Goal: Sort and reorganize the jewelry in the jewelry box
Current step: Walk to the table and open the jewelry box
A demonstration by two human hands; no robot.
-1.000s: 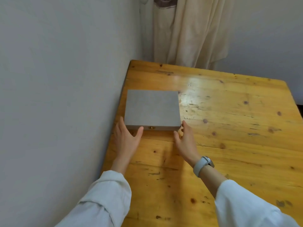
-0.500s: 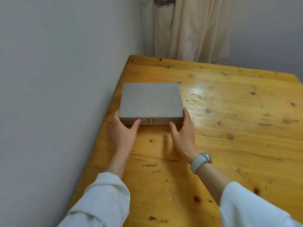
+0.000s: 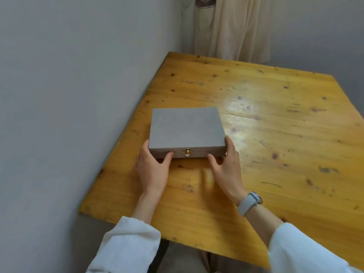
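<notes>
A flat grey jewelry box (image 3: pixel 186 128) lies closed on the wooden table (image 3: pixel 279 158), its small brass clasp (image 3: pixel 187 151) fastened and facing me. My left hand (image 3: pixel 152 170) holds the box's front left corner, thumb on the front face and fingers along the left side. My right hand (image 3: pixel 226 168) holds the front right corner the same way, thumb on the front face and fingers up the right side. The lid hides whatever is inside the box.
A grey wall (image 3: pixel 69 115) runs along the table's left edge. A cream curtain (image 3: pixel 226 26) hangs behind the far edge. The table's near edge lies just below my wrists. A pale watch (image 3: pixel 249 202) sits on my right wrist.
My hands went from resting at the box's front edge to holding its two front corners. The box has slid toward me, and the table's near edge has come into view.
</notes>
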